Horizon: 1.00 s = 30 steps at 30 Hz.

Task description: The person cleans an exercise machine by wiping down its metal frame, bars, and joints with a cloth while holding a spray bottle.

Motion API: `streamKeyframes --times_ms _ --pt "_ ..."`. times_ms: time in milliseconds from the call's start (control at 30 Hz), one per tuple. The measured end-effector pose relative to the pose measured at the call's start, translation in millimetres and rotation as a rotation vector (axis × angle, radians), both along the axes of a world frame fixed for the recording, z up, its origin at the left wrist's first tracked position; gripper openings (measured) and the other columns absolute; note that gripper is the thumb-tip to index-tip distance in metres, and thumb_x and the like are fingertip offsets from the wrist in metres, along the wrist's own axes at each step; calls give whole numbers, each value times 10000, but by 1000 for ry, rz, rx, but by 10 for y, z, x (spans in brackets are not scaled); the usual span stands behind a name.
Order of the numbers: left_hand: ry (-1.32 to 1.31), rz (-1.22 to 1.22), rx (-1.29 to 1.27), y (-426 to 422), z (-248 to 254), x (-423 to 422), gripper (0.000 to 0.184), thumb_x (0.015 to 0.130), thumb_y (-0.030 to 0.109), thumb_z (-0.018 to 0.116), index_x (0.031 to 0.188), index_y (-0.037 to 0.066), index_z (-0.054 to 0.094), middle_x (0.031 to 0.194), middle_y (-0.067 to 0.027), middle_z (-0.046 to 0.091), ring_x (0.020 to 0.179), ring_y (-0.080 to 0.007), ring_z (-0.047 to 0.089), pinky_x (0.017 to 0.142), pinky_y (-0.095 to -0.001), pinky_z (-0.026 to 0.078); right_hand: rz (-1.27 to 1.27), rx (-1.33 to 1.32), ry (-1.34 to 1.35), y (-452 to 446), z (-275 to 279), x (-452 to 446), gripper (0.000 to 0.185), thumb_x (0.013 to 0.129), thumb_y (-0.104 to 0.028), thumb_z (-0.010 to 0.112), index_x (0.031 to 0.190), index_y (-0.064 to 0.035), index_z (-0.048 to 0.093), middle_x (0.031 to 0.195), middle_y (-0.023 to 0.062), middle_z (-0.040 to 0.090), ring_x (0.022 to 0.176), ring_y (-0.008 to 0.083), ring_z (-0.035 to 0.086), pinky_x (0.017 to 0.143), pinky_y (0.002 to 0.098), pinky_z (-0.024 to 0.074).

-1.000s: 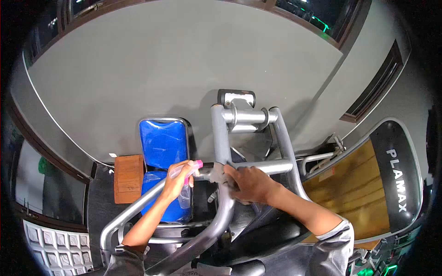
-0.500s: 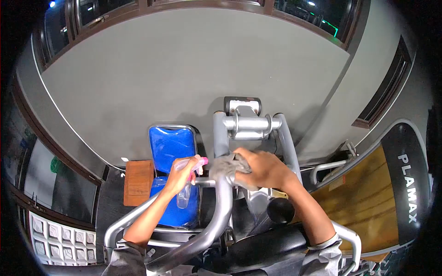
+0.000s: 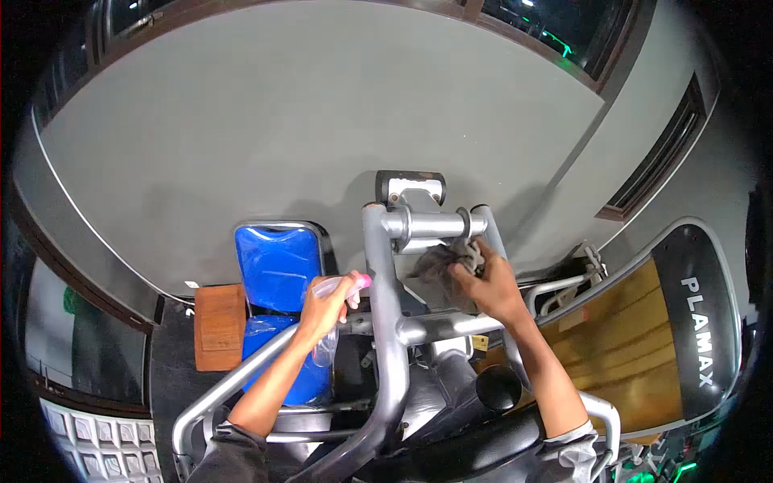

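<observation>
My left hand [image 3: 328,306] is wrapped round a clear spray bottle [image 3: 325,348] with a pink nozzle, left of the silver machine frame [image 3: 386,322]. A grey cloth [image 3: 448,266] is gripped in my right hand [image 3: 491,283], near the right upright and just above the frame's crossbar. Part of the cloth hangs to the left of my fingers. Whether it touches the metal, I cannot tell.
A blue chair [image 3: 279,270] and a brown wooden box [image 3: 219,326] stand by the grey wall. Black pads [image 3: 475,443] lie low in front. On the right is a large PLAMAX panel [image 3: 620,346]. Curved silver handles [image 3: 229,378] flank the machine.
My right hand has moved with the cloth from the left upright to the right side of the frame. My left hand still holds the bottle in about the same place.
</observation>
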<state>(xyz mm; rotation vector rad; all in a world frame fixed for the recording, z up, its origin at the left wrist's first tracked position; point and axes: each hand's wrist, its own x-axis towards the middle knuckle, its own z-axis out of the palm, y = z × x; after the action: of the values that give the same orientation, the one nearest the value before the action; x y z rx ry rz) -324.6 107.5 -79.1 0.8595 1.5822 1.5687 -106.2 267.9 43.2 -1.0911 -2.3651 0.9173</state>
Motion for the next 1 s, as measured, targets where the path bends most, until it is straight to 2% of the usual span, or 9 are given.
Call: streamKeyframes --times_ms 133,267,433,500,533,567,700,800,1000 --pt "-78 -12 38 -42 92 -18 475 979 427 563 853 -4 719 672 -79 650 414 -111 497 398 -265 392 -93 -250 178 120 -115 27 625 880 -221 699 1379 90 487 1109 220 685 1056 301 664 911 381 508" --pt "-52 -55 29 -81 55 -62 458 984 390 548 877 -26 710 704 -101 657 437 -129 517 405 -271 414 50 10 253 209 -445 -14 580 879 -213 712 1345 68 510 1264 212 528 1139 310 562 985 391 451" --pt "-132 -77 90 -158 -38 -92 423 976 396 602 912 1 739 722 -71 676 470 -94 519 435 -260 416 228 115 177 71 -486 -11 395 867 -139 720 1197 -3 550 1146 160 588 1080 266 598 949 344 473" --pt "-140 -68 97 -182 -59 -104 383 971 358 625 934 -6 735 752 -68 684 492 -94 523 443 -263 427 270 -215 328 15 -581 -51 422 853 -101 731 1215 -21 528 1039 125 619 982 272 634 877 355 499" --pt "-154 -62 95 -197 -45 -110 362 963 338 645 948 -13 733 761 -60 683 497 -86 514 446 -259 421 277 -184 258 -87 -434 -104 339 906 -47 704 1195 -21 529 1053 91 652 988 120 587 901 280 475" --pt "-157 -62 94 -202 -54 -132 362 963 338 645 948 -13 733 761 -60 683 497 -86 514 446 -259 421 277 -186 254 -93 -433 -174 339 906 -47 704 1195 -21 529 1053 91 652 988 120 587 901 280 475" --pt "-116 -26 79 -284 -98 -210 372 955 355 660 917 -9 726 754 -50 673 496 -76 505 451 -252 406 365 133 146 -111 -419 -538 364 907 -66 699 1225 -9 532 1027 142 663 958 195 637 874 321 506" --pt "-123 -8 60 -329 -186 -288 372 954 355 658 890 -6 721 744 -51 671 484 -76 496 452 -255 410 325 213 115 78 -762 -812 381 926 -186 693 1223 -2 541 1087 238 642 989 368 660 861 386 520" --pt "-121 -9 21 -439 -258 -406 374 967 357 641 928 -5 730 734 -46 665 488 -78 498 460 -263 419 270 -64 -221 -135 -474 -517 433 932 -258 670 1220 15 496 941 265 689 915 457 672 796 493 543"
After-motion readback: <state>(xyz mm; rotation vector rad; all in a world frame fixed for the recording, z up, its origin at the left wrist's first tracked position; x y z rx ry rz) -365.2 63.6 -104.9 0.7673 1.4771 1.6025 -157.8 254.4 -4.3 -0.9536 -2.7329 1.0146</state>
